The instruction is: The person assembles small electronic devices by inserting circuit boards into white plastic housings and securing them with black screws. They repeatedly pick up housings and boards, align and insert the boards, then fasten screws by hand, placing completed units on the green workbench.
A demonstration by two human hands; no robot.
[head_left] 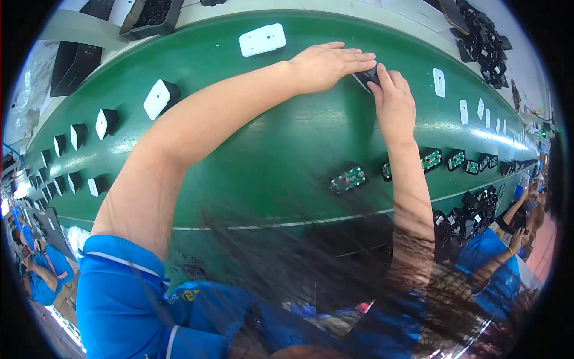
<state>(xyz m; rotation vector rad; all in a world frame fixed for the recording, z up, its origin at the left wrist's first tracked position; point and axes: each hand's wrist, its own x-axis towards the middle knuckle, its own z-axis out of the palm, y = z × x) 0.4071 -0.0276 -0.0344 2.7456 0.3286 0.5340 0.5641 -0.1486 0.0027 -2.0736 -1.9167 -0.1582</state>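
Note:
At the far side of the green work surface (287,137), my right hand (396,107) grips a small black plastic casing (369,78) between thumb and fingers. A pale edge shows along the casing's left side; the rest is mostly covered. My left hand (332,66) reaches across with straight fingers, laid flat and close together over the casing's top. Left of that hand lies a white rounded cover plate (263,40). Nearer to me, by my right forearm, sits an open black housing with a green circuit board (348,179).
Black casings with white faces (160,100) stand spaced out on the left. On the right are white plates (439,82) and a row of housings with green boards (456,159). Black parts (483,51) are heaped beyond the edge. A co-worker in blue (490,257) sits at right.

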